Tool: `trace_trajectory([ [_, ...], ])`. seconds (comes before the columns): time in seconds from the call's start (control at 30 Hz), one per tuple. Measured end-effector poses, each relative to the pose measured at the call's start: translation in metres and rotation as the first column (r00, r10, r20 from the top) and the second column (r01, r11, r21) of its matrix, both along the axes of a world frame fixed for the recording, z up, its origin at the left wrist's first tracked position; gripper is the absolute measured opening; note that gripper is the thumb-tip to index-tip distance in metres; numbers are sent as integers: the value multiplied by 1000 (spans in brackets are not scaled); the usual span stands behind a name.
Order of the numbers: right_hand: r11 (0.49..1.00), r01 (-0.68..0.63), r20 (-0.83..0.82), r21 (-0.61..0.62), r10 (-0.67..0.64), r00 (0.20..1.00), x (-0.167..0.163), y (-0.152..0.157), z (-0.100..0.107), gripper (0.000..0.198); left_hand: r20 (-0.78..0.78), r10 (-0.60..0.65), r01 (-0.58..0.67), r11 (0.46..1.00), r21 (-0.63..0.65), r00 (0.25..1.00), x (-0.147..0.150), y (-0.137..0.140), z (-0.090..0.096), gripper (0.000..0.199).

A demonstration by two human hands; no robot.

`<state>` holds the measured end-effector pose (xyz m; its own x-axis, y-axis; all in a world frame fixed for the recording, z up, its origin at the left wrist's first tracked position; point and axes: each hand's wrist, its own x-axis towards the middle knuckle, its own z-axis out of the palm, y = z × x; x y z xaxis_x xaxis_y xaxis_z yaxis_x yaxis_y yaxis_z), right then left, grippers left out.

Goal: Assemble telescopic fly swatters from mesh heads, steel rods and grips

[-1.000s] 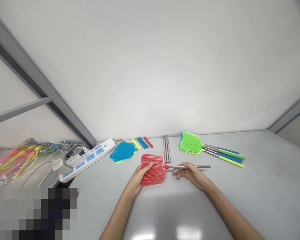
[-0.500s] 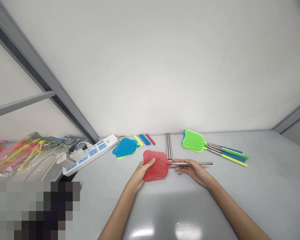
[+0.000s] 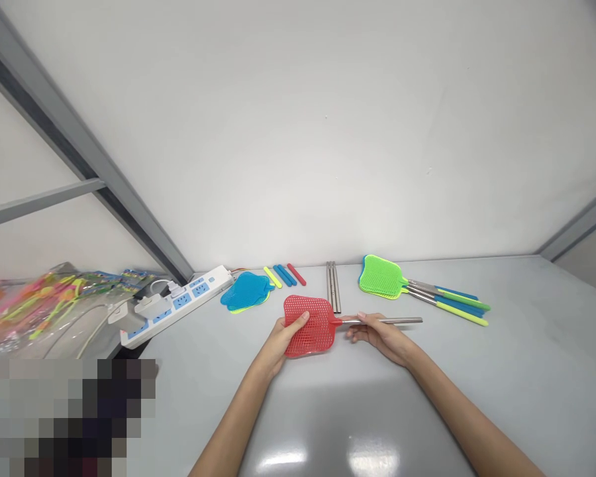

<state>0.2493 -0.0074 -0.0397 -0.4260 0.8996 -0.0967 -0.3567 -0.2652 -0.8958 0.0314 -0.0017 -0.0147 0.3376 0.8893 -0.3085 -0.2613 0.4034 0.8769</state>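
Observation:
A red fly swatter (image 3: 318, 328) with a bare metal rod lies level between my hands, just above the table. My left hand (image 3: 277, 343) grips its perforated head, thumb on top and fingers hidden beneath. Around the rod, near the head's neck, my right hand (image 3: 381, 334) closes with thumb and fingers. The rod's far end points right and carries no coloured grip. Beyond the swatter, several metal rods (image 3: 333, 288) lie side by side. To their left are a red grip tube (image 3: 296, 274), blue grip tubes (image 3: 284, 275) and a yellow grip tube (image 3: 273, 277).
Stacked blue swatter heads (image 3: 247, 291) rest at the left beside a white power strip (image 3: 179, 305) with plugs. Swatters with coloured grips, topped by a green swatter (image 3: 381, 277), lie at the right. Plastic-bagged items (image 3: 44, 311) fill the far left. A wall stands behind the table.
My right hand has shifted slightly left along the rod, closer to the swatter head. My left hand keeps its hold. The whole view has moved a little.

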Motion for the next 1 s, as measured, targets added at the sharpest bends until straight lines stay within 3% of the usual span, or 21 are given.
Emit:
trace_trajectory([
  [0.4,999,9,-32,-37,-10,999,1,5,-3,27,-40,42,-41,999,31,998,2,0,-4,33],
  [0.8,994,16,-83,-108,-25,996,3,7,-4,25,-31,5,-3,999,53,999,0,0,-3,32],
  [1.0,996,1,-67,-86,-7,998,3,9,-6,27,-48,16,-12,997,74,999,0,0,-3,32],
])
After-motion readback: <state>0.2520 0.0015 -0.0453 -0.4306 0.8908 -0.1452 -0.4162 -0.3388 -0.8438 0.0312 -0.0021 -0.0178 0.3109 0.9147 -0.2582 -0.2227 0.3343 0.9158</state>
